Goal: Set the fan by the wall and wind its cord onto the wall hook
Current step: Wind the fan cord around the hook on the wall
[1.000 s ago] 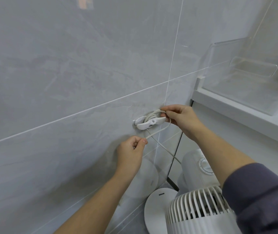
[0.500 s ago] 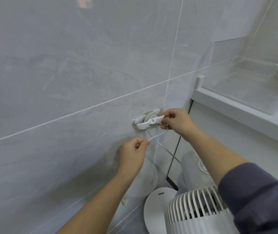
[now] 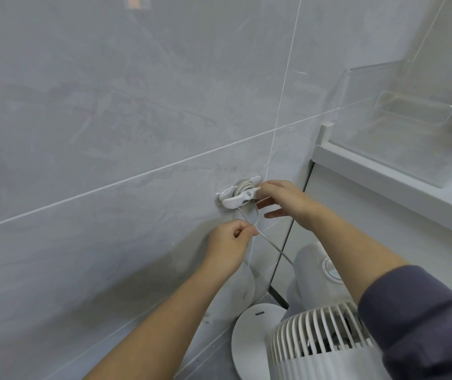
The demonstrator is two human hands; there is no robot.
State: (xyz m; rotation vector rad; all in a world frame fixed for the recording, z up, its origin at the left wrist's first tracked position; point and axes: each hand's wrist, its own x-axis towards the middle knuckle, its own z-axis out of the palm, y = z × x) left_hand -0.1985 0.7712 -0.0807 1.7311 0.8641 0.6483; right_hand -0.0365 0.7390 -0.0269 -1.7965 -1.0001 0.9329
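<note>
Cord [image 3: 242,187] on wall hook [image 3: 230,202], left hand [image 3: 227,245] pinching cord, right hand [image 3: 288,201] straight-fingered, clear bin [image 3: 411,119] on counter [image 3: 384,182]

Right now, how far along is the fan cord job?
Done: fan stands by the wall; several turns of cord sit on the hook. In hand: left hand pinches the cord below the hook, right hand touches the hook's end beside a loose loop. Left: wind the slack running down to the fan.

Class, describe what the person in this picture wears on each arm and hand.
The left hand and right hand are bare: no gloves, rings or watch visible. The left forearm is uncovered; the right arm wears a dark greyish-purple sleeve.
</note>
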